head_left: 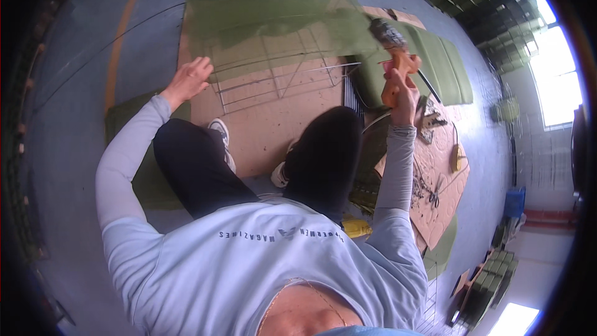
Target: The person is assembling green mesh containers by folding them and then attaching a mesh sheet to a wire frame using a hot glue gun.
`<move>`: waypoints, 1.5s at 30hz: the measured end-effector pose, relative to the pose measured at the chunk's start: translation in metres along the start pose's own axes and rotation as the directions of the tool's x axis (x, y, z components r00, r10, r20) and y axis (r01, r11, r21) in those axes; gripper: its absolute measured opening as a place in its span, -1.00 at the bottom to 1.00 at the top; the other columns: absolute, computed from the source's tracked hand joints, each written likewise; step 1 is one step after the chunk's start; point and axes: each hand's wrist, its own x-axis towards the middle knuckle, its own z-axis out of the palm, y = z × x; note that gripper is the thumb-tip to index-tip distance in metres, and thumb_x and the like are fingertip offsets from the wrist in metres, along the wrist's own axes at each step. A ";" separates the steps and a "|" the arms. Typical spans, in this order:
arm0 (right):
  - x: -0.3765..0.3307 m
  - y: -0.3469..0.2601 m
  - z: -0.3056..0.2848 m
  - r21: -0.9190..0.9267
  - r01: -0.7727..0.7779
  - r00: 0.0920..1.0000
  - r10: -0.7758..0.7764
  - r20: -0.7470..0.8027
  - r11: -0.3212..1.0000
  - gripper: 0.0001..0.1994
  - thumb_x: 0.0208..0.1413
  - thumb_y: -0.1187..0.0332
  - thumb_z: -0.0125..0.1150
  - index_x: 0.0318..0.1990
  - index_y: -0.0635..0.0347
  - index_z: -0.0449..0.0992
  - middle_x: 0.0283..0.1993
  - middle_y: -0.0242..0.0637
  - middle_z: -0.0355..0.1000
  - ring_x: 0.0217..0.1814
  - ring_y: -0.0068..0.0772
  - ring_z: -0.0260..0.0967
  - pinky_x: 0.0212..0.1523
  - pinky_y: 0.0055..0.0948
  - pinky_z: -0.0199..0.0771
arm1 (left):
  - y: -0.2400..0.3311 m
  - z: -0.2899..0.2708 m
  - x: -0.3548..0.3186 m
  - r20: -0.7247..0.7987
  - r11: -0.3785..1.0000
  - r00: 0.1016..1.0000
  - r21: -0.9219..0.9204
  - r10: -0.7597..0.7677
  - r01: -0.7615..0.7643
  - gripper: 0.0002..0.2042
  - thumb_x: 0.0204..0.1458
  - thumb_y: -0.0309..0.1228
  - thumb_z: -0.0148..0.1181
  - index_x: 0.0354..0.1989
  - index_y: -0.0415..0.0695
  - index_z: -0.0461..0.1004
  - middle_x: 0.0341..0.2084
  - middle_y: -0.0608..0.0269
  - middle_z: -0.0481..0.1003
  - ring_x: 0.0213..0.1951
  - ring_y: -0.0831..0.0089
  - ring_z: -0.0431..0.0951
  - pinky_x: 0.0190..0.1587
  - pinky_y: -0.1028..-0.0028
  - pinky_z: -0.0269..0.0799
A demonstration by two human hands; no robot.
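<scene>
A: Item one — right hand [404, 96]?
B: Clenched on an orange-handled brush [398, 65], raised just right of the wire frame [280, 74], bristles up.
A: Left hand [186, 81]?
B: Fingers spread, grasping nothing — resting at the frame's left edge.
A: The frame?
B: Flat on cardboard [261, 124], part green-painted, ahead of the shoes [221, 140].
A: Else?
B: Scissors [435, 193], far right of the frame.

Matt brown cardboard [267, 130], thin bare-metal wire rack [280, 74], seemingly wooden brush handle [398, 78].

Wire rack [280, 74] lies on cardboard sheet [267, 124]; scissors [435, 191] to its right.
</scene>
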 end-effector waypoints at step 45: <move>-0.164 0.168 0.115 0.078 -0.512 0.613 0.301 0.730 0.855 -0.61 -0.20 0.53 0.18 -0.11 0.19 0.36 -0.04 -0.13 0.41 0.03 -0.29 0.32 -0.02 -0.38 0.30 | -0.056 0.059 -0.006 0.584 -0.419 0.612 -0.811 -0.533 0.408 -0.75 -0.07 -0.22 0.31 -0.29 -0.04 0.45 -0.39 0.48 0.48 -0.36 0.68 0.42 -0.29 0.63 0.29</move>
